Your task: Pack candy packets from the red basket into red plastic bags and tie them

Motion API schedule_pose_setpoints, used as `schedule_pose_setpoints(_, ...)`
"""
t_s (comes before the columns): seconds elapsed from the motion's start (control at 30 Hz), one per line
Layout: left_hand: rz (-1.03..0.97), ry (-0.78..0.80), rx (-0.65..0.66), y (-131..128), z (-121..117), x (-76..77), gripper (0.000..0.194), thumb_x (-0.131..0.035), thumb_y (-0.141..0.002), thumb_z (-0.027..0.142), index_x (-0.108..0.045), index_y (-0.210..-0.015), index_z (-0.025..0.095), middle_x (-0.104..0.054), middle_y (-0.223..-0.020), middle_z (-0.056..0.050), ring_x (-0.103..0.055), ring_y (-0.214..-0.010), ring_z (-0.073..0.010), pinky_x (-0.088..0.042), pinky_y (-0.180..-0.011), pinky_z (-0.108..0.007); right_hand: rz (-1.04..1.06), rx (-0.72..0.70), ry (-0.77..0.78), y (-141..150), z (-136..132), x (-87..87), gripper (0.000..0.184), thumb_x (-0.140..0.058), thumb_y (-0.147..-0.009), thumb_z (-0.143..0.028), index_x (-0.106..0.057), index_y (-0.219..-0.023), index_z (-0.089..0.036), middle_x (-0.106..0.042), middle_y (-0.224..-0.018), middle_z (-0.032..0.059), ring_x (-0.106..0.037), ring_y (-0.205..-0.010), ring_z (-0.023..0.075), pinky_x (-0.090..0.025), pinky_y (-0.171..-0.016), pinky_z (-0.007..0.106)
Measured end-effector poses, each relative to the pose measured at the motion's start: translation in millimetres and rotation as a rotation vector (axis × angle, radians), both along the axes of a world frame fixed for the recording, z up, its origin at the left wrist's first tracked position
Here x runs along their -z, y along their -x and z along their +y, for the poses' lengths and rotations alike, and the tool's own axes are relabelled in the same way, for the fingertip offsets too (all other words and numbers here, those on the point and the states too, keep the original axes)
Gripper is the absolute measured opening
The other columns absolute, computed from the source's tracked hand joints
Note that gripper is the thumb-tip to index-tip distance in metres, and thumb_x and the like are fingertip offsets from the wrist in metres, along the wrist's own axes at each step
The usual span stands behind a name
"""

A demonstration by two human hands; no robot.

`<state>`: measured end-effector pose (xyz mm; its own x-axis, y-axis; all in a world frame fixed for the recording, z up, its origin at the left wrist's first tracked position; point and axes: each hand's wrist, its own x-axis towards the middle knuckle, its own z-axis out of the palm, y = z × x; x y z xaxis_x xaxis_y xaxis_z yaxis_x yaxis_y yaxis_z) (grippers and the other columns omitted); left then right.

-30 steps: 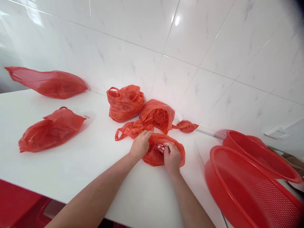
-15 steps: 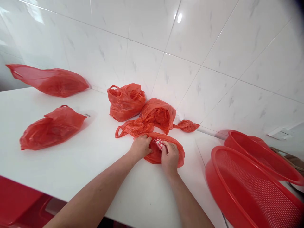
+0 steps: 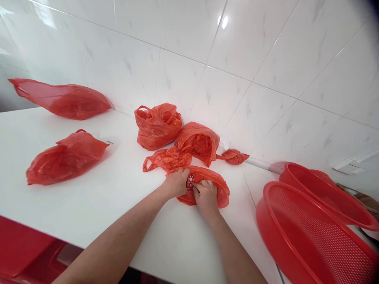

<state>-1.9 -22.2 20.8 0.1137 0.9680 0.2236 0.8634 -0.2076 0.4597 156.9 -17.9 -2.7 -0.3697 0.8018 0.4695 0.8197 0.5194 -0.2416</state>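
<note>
A red plastic bag (image 3: pixel 222 190) lies on the white table with its mouth toward me. My left hand (image 3: pixel 177 183) is closed on the left side of this bag's mouth. Between my hands, at the opening, sits a small red packet with white spots (image 3: pixel 190 180). The fingers of my right hand (image 3: pixel 206 194) pinch its lower right edge, and my left fingertips are right beside it. Part of the packet is hidden, and I cannot tell what it contains. A crumpled red bag (image 3: pixel 170 158) with a loop handle lies just beyond my left hand.
Two fuller red bags (image 3: pixel 158 128) stand against the tiled wall, near a small twisted red bag (image 3: pixel 235 156). More red bags (image 3: pixel 66 159) lie at the left. Red perforated baskets (image 3: pixel 314 236) lean at the right. A red stool (image 3: pixel 23 246) is below the table edge.
My right hand has moved left and slightly down with the spotted packet, bringing it against my left hand at the bag's mouth. The surrounding bags have stayed in place.
</note>
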Motion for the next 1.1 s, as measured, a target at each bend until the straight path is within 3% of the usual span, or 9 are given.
schedule_pose_setpoints(0.17, -0.136, 0.02, 0.075, 4.2, 0.8, 0.0, 0.022, -0.06, -0.068, 0.018, -0.057, -0.09, 0.023, -0.065, -0.077, -0.003, -0.062, -0.069, -0.0217, -0.041, -0.058, -0.028, -0.043, 0.016, -0.018, -0.4, 1.4, 2.0, 0.018, -0.056, -0.086, -0.021, -0.073, -0.084, -0.027, -0.061, -0.079, 0.0039, -0.048, -0.086, 0.0213, -0.03, -0.075, 0.035)
schedule_pose_setpoints(0.33, -0.324, -0.01, 0.107, 10.2, 3.8, -4.9, 0.018, -0.059, -0.066, 0.016, -0.062, -0.081, 0.024, -0.065, -0.076, 0.0, -0.059, -0.071, -0.019, -0.04, -0.06, -0.027, -0.011, 0.027, -0.025, 0.0, -0.1, -0.2, 0.017, -0.055, -0.086, -0.021, -0.07, -0.078, -0.023, -0.061, -0.08, 0.0042, -0.049, -0.084, 0.0214, -0.033, -0.077, 0.036)
schedule_pose_setpoints(0.5, -0.595, -0.013, 0.073, 9.2, 9.2, -9.3, 0.011, -0.058, -0.072, 0.024, -0.061, -0.082, 0.02, -0.062, -0.071, 0.002, -0.057, -0.064, -0.0141, -0.043, -0.059, -0.025, 0.026, -0.065, -0.05, 3.6, -1.3, -1.7, 0.022, -0.052, -0.085, -0.017, -0.066, -0.102, -0.022, -0.065, -0.102, 0.0053, -0.047, -0.107, 0.0256, -0.031, -0.091, 0.04)
schedule_pose_setpoints(0.6, -0.755, -0.014, 0.03, 4.5, 12.6, -5.3, 0.012, -0.056, -0.076, 0.029, -0.058, -0.081, 0.018, -0.06, -0.069, 0.002, -0.056, -0.06, -0.012, -0.044, -0.056, -0.023, 0.019, -0.128, -0.036, 4.8, -1.2, -3.1, 0.024, -0.05, -0.086, -0.014, -0.066, -0.099, -0.023, -0.067, -0.102, 0.0027, -0.046, -0.113, 0.0257, -0.027, -0.097, 0.043)
schedule_pose_setpoints(0.8, -0.933, -0.047, -0.02, -5.5, 15.2, 5.7, 0.013, -0.06, -0.075, 0.03, -0.058, -0.079, 0.017, -0.059, -0.066, 0.002, -0.054, -0.059, -0.011, -0.043, -0.055, -0.022, 0.164, -0.089, -0.077, -1.1, -2.8, -12.9, 0.026, -0.041, -0.092, -0.02, -0.064, -0.079, -0.02, -0.065, -0.083, 0.003, -0.053, -0.09, 0.0202, -0.035, -0.085, 0.035)
schedule_pose_setpoints(0.93, -1.002, -0.075, -0.015, -11.2, 13.5, 6.8, 0.016, -0.061, -0.074, 0.031, -0.057, -0.083, 0.018, -0.061, -0.069, 0.003, -0.056, -0.062, -0.0111, -0.044, -0.059, -0.022, 0.204, -0.115, -0.075, -0.8, -3.5, -12.3, 0.025, -0.05, -0.089, -0.028, -0.06, -0.068, -0.019, -0.06, -0.073, 0.0021, -0.051, -0.08, 0.0182, -0.035, -0.081, 0.033)
schedule_pose_setpoints(1.1, -1.054, -0.065, 0.014, -12.8, 12.0, 6.5, 0.013, -0.062, -0.073, 0.03, -0.059, -0.08, 0.019, -0.061, -0.068, 0.002, -0.056, -0.062, -0.0119, -0.044, -0.06, -0.023, 0.292, -0.129, -0.065, 0.9, 0.9, -6.4, 0.019, -0.056, -0.082, -0.019, -0.055, -0.064, -0.019, -0.058, -0.068, 0.0008, -0.049, -0.074, 0.017, -0.036, -0.075, 0.031)
